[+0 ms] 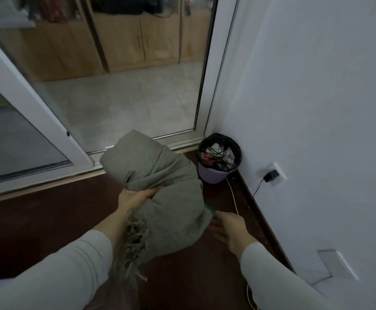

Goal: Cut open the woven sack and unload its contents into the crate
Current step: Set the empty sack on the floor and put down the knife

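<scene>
The left hand [137, 196] grips a grey fringed cloth bundle [158, 175], held up over the floor [48, 220] near the corner bin [216, 176]. The right hand [229, 229] reaches under it; I cannot tell its grip. This looks like unloading. Next the bundle needs the crate, which I cannot see.

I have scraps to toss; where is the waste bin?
Head view, right of centre: the waste bin stands in the corner between the door frame and the wall.

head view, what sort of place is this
Most likely a room in a home, at a corner by a sliding glass door. Wooden cabinets show beyond the glass, a lined waste bin stands in the corner, and a charger is plugged into a wall socket.
</scene>
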A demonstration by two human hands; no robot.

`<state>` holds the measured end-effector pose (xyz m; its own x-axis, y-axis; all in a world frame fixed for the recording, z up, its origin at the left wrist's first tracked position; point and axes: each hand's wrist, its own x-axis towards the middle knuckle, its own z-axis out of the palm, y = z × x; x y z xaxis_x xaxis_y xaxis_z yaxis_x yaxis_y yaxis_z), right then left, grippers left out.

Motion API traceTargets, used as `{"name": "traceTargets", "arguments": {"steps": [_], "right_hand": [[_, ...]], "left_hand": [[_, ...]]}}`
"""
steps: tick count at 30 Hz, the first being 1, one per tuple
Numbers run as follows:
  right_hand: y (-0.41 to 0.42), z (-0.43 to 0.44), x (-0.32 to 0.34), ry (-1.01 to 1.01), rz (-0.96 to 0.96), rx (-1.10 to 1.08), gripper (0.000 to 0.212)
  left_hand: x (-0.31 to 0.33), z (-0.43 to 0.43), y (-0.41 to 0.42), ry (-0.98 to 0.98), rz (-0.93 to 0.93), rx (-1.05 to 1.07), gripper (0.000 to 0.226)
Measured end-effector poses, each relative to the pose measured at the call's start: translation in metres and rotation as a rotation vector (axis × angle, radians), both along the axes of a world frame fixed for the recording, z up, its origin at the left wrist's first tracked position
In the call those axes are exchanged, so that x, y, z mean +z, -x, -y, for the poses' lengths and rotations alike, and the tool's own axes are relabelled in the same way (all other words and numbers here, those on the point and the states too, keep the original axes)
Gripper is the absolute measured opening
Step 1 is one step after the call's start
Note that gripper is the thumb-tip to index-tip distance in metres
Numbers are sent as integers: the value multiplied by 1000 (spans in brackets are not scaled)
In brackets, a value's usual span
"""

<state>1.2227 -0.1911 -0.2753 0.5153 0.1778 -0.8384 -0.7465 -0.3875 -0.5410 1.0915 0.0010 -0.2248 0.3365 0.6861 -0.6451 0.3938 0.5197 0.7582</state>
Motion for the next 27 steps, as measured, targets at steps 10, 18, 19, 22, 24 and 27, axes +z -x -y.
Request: {"name": "traceTargets", "arguments": {"steps": [10,18,19,22,24,27], "right_hand": [[-96,13,-242,259,304,331,18],[-138,14,-396,446,537,744,32],[-141,13,-413,459,567,789,35],[-147,8,-457,481,621,897,45],[-149,4,-482,507,647,982,53],[-148,4,-511,565,654,1067,65]], "left_hand": [[-240,-10,-91,-80,-5,-9,66],[-389,-26,-136,-243,-109,-213,96],[-404,-31,-139,-258,-71,-233,96],[-436,-40,-143,-263,4,-221,96],[-454,-44,-144,-256,16,-195,93],[-474,-48,-142,-240,22,-193,96]]}}
